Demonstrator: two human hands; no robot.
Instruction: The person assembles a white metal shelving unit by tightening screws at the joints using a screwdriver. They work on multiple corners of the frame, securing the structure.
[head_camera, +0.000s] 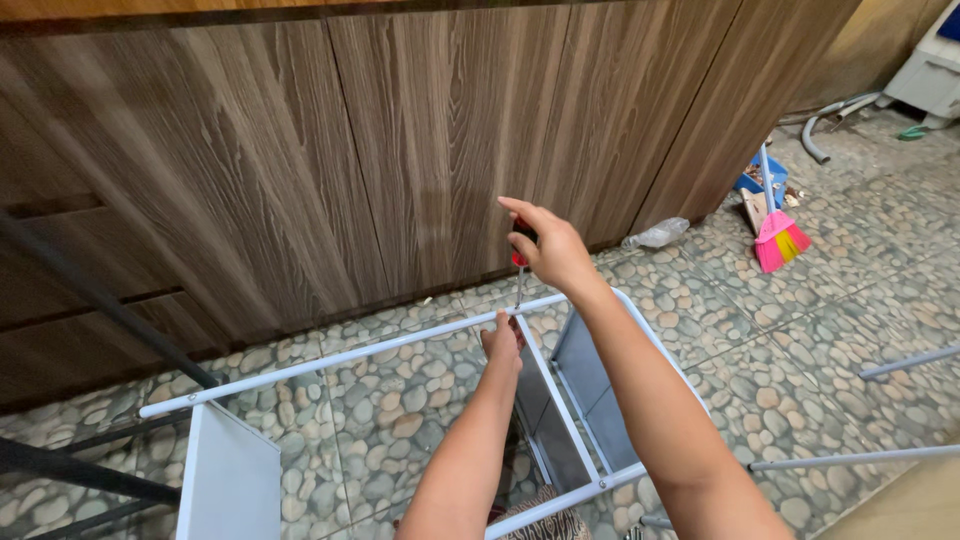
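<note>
Driving the red-handled screwdriver (519, 262) at frame centre, the right hand (552, 250) has its grip clamped around the handle while the left hand (502, 343) closes its grip on the white metal frame (350, 357) just below the tip. Keeping the shaft upright and the frame pinned looks key to a clean turn. The wooden cabinet doors (400, 150) stand close behind, so room is tight there; open pebble-patterned floor (800, 330) lies at right, with a pink broom (777, 236) well apart.

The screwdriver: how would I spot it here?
Start at the dark wood panel wall, then drop to the white metal frame lying on the pebble-pattern floor. The screwdriver stands upright at its corner under the right hand; only it has a red handle.
</note>
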